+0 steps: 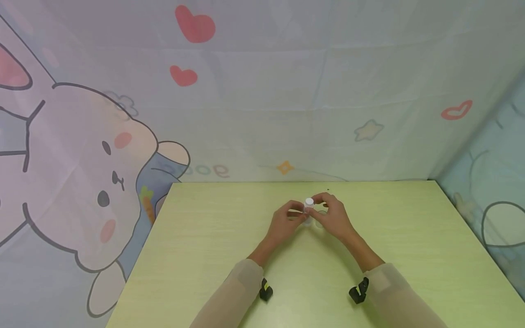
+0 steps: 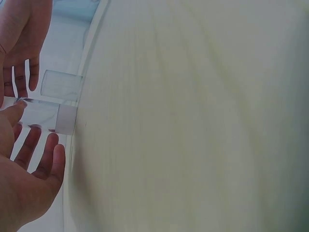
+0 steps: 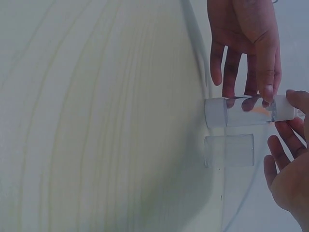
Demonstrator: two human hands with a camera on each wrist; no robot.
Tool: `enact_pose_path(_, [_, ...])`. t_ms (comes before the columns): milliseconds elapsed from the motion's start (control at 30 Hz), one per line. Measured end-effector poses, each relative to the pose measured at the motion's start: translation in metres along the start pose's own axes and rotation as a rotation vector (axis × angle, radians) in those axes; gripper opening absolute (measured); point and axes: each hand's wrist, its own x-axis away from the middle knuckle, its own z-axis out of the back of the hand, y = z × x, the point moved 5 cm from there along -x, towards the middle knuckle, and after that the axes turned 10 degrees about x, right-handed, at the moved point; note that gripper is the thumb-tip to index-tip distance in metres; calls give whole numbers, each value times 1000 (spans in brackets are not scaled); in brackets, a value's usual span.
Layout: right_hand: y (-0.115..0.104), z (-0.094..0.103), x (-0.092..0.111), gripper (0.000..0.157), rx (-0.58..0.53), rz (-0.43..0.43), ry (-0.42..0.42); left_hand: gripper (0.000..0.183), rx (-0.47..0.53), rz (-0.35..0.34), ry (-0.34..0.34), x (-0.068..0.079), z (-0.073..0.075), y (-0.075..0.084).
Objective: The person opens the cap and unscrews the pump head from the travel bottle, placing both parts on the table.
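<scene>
A clear, cylindrical bottle [image 3: 241, 115] with a white base stands upright on the table between the two hands. Thumb and fingers of my left hand [image 1: 283, 222] grip its clear body from the left. From the other side, my right hand [image 1: 334, 217] pinches the white cap [image 3: 284, 107] at the bottle's top between thumb and fingers. Just right of the bottle, below the right hand, stands a small clear cylindrical cover [image 3: 229, 151]; the right hand partly hides it in the head view. The bottle's white base [image 2: 66, 119] shows in the left wrist view.
The light yellow-green tabletop [image 1: 213, 214] extends on both sides of the hands. A printed curtain [image 1: 262, 100] hangs behind its far edge. Each forearm has a sleeve and a black wrist mount [image 1: 265, 290].
</scene>
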Motion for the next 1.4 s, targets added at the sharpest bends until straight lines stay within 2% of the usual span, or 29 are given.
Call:
enact_pose_path(567, [0, 1, -1, 32, 4, 44, -3, 25, -2, 12, 4, 1, 0, -2])
enact_pose_path(967, [1, -1, 0, 35, -3, 43, 5, 25, 5, 4, 9, 0, 0, -1])
enact_pose_path(1400, [0, -3, -3, 34, -16, 5, 14, 25, -3, 7, 13, 1, 0, -1])
